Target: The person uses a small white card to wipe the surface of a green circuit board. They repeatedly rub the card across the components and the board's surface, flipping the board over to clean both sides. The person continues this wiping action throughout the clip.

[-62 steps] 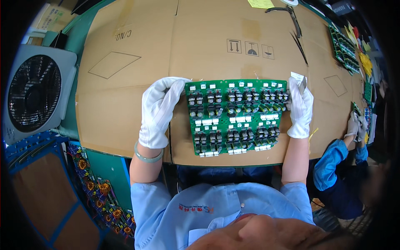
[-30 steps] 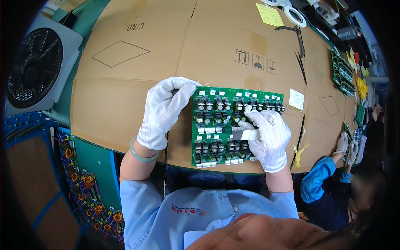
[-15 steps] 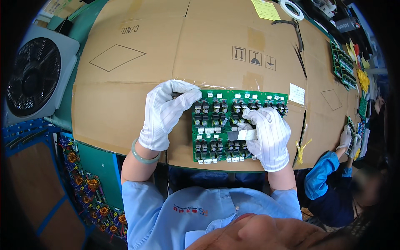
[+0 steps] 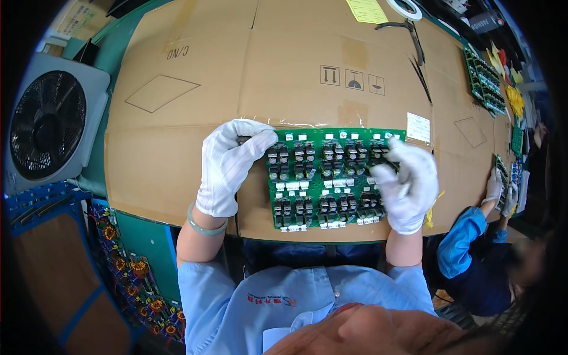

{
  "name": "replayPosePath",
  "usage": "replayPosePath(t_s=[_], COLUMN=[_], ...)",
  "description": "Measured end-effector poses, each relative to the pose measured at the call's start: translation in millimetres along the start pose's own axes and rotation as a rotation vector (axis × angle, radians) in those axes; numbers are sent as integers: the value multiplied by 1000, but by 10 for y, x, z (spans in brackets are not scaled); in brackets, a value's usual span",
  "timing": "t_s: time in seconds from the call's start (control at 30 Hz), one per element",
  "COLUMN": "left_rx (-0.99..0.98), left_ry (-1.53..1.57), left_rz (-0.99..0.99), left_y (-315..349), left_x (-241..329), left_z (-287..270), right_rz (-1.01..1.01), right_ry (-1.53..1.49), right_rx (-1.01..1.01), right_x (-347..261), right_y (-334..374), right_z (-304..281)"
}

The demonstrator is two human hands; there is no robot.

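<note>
A green circuit board (image 4: 316, 184) lies near the table's front edge, crowded with rows of black parts, small round capacitors and white connectors. My left hand (image 4: 228, 165), in a white striped glove, pinches its far left corner between thumb and fingers. Over the board's right end is my right hand (image 4: 414, 183), gloved the same way and slightly blurred. Its thumb and forefinger stand apart above the parts. The other fingers curl inward, so whatever they might hold is hidden.
Flattened cardboard (image 4: 290, 65) covers the table. A fan (image 4: 56, 118) stands at the left, above boards with copper coils (image 4: 139, 269). Far right are a tape roll (image 4: 405, 9), black cable ties (image 4: 417, 44), stacked circuit boards (image 4: 485, 83) and another person's blue sleeve (image 4: 461, 242).
My right hand has moved right, from the board's middle to its right end. The dark flat blade-like piece with a white grip in it no longer shows. My left hand keeps its corner.
</note>
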State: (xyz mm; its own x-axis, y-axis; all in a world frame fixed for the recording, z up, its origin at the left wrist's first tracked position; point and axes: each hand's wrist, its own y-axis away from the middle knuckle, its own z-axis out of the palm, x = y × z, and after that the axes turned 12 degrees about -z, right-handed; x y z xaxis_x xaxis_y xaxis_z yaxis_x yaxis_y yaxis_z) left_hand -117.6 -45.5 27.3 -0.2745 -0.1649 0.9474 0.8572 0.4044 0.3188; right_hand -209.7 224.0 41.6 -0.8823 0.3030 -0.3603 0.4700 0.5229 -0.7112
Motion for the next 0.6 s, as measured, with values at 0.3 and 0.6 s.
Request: replayPosePath(t_s=[0.3,0.6], left_rx=[-2,-10], left_ry=[-23,23], left_rz=[43,41], left_y=[-1,20], left_x=[-25,-7], left_z=[-20,-7], right_rz=[-126,-204], right_ry=[-45,108], right_rx=[-7,-294], right_x=[124,-98], right_y=[-33,16], right_z=[-103,59])
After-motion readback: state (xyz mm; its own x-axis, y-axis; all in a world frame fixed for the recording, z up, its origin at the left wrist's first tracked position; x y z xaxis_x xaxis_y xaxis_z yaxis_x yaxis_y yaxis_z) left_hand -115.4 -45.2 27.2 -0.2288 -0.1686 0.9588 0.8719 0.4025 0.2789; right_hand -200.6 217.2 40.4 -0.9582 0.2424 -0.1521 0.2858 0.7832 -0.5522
